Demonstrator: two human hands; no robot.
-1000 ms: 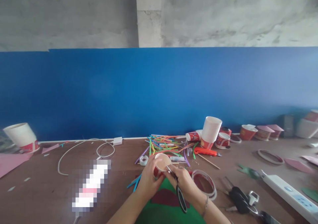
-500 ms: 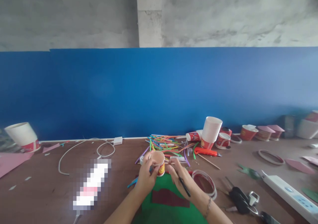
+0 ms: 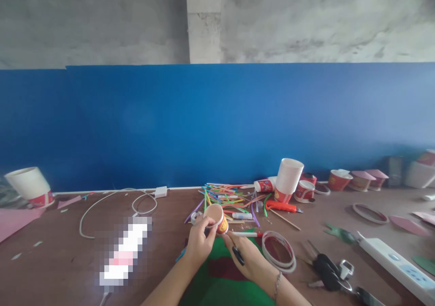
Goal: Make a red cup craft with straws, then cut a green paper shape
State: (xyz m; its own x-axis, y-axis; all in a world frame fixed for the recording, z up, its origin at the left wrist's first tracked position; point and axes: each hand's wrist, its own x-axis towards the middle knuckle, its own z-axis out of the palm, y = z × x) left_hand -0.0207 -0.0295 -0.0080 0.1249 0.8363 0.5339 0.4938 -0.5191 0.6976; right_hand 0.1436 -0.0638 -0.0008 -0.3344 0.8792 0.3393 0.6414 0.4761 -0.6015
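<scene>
My left hand is closed around a small paper cup, red and yellow outside, its open mouth tilted up toward me. Held in my right hand is a slim black pen-like tool, whose rear end sticks out past the palm. The right fingertips meet at the cup's base; whatever is between them is hidden. Green paper with a dark red piece on it lies under both hands. Behind the cup is a white marker-like stick with a red end.
Colourful pipe cleaners are heaped behind my hands. To the right are stacked paper cups, an orange cutter, tape rings, keys and a power strip. A lit, blurred-out device and white cable lie left.
The cup has tipped further, turning its base toward my right hand. My right hand has moved slightly left and down, up against the cup, and the black tool now shows shorter.
</scene>
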